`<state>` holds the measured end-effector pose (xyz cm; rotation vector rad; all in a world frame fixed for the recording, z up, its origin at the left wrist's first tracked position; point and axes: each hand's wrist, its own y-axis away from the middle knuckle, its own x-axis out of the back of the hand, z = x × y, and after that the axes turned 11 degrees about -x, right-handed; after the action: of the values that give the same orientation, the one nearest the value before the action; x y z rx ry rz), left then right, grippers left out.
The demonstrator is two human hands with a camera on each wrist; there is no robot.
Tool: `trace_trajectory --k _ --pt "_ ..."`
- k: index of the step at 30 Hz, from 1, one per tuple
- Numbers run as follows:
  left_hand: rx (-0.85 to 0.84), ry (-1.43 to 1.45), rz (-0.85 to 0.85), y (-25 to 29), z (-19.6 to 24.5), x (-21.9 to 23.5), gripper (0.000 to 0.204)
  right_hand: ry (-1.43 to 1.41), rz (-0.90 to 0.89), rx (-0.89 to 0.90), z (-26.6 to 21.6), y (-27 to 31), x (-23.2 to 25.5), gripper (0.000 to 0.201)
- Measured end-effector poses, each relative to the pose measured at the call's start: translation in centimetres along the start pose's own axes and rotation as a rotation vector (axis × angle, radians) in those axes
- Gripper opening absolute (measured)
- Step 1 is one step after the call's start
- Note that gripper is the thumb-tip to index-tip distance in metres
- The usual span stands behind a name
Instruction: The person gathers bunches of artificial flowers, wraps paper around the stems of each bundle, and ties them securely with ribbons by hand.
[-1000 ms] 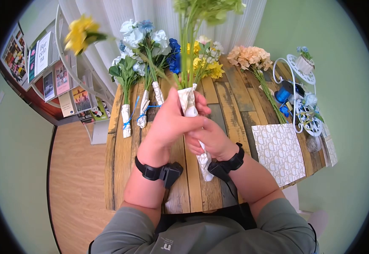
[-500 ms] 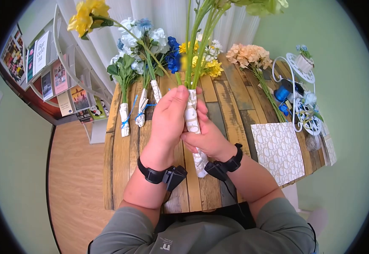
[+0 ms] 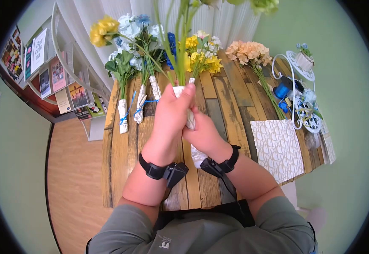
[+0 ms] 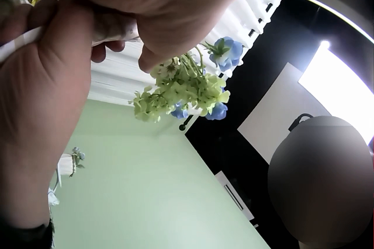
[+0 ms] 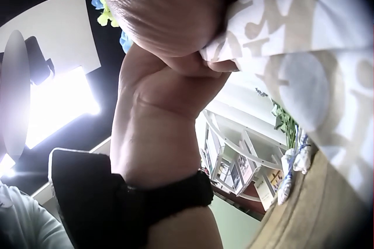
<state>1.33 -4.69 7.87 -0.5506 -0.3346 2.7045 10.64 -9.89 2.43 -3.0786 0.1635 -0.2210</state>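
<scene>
Both hands hold one bouquet above the table in the head view. Its green stems (image 3: 180,59) rise from a white-and-beige patterned paper wrap (image 3: 198,156). My left hand (image 3: 169,118) grips the wrap's upper end, its thumb near the top edge. Just below and to the right, my right hand (image 3: 209,134) grips the wrap with curled fingers; the two hands touch. Pale green flowers (image 4: 181,88) and a blue flower (image 4: 226,53) top the bouquet in the left wrist view. A yellow flower (image 3: 104,30) leans out left on a long stem. The hands cover the wrap's middle.
Several paper-wrapped bouquets (image 3: 124,116), some tied with blue string, lie at the table's left. Peach flowers (image 3: 248,51), a patterned paper sheet (image 3: 277,148), a blue ribbon spool (image 3: 282,91) and a white metal stand (image 3: 293,101) are at right. A bookshelf (image 3: 68,80) stands beyond the left edge.
The bouquet has turned and tilted in the hands, its yellow flower shifting right since half a second ago. The left thumb, lower a second ago, now lies near the wrap's top. Both hands still grip it.
</scene>
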Motion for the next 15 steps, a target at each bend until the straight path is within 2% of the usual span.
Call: trace_trajectory --k 1,2,3,5,6,8,12,14,15 --pt "0.010 0.053 0.031 -0.1 -0.2 0.2 0.019 -0.023 -0.011 0.043 0.1 -0.1 -0.2 0.049" --pt "-0.060 0.092 0.037 -0.3 -0.7 0.5 0.026 -0.047 -0.022 0.086 0.3 -0.1 -0.4 0.052" --pt "-0.053 0.088 0.042 -0.5 -0.8 0.8 0.026 -0.052 -0.026 0.077 0.7 0.0 -0.5 0.052" --pt "-0.190 0.171 0.090 -0.8 -0.2 1.4 0.025 -0.097 -0.159 -0.013 1.2 -0.1 -0.6 0.050" --pt "-0.183 0.162 0.100 -0.9 0.4 1.7 0.024 -0.100 -0.162 -0.014 1.2 -0.1 -0.4 0.050" --pt "-0.151 0.204 0.093 -1.0 0.9 2.4 0.026 -0.186 -0.448 -0.340 0.7 0.1 0.2 0.044" --pt "-0.073 0.271 0.091 -1.3 1.4 2.9 0.027 -0.223 -0.547 -0.324 1.4 0.1 0.8 0.038" --pt "-0.019 0.297 0.085 -1.2 1.4 2.9 0.026 -0.159 -0.697 -0.269 1.9 -0.3 1.5 0.030" --pt "0.005 0.289 0.089 -1.2 1.4 2.6 0.026 -0.164 -0.694 -0.273 2.0 -0.4 1.8 0.030"
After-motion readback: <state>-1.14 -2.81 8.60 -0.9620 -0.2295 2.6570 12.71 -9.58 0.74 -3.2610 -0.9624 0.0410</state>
